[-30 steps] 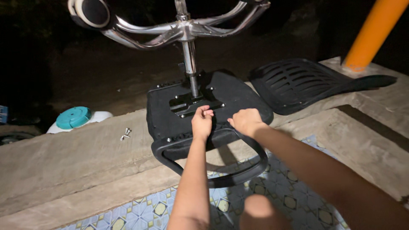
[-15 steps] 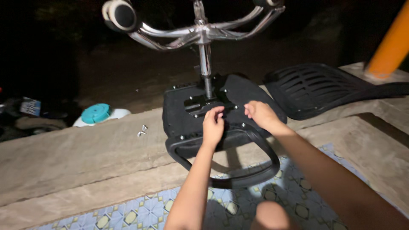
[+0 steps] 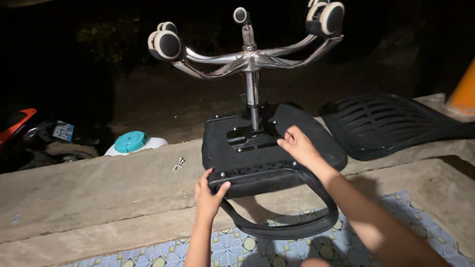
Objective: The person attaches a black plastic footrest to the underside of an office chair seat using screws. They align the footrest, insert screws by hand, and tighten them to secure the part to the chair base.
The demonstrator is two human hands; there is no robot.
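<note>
An office chair lies upside down on a concrete ledge (image 3: 89,188). Its black seat (image 3: 232,158) faces down, the chrome column (image 3: 253,99) rises from it, and the chrome star base (image 3: 247,58) with castor wheels (image 3: 167,44) is on top. My left hand (image 3: 209,194) grips the front left corner of the seat, where the black armrest loop (image 3: 297,227) joins. My right hand (image 3: 297,146) rests flat on the underside of the seat, right of the column, fingers spread. Two small bolts (image 3: 178,163) lie on the ledge left of the seat.
A black slatted chair back (image 3: 391,123) lies on the ledge at the right. An orange post (image 3: 465,94) stands at the far right. A white container with a teal lid (image 3: 131,142) sits behind the ledge. Patterned blue tiles (image 3: 237,247) cover the floor below.
My left hand moved from the seat's middle down to its front left corner. My right hand shifted onto the underside beside the column. The view tilted up and left.
</note>
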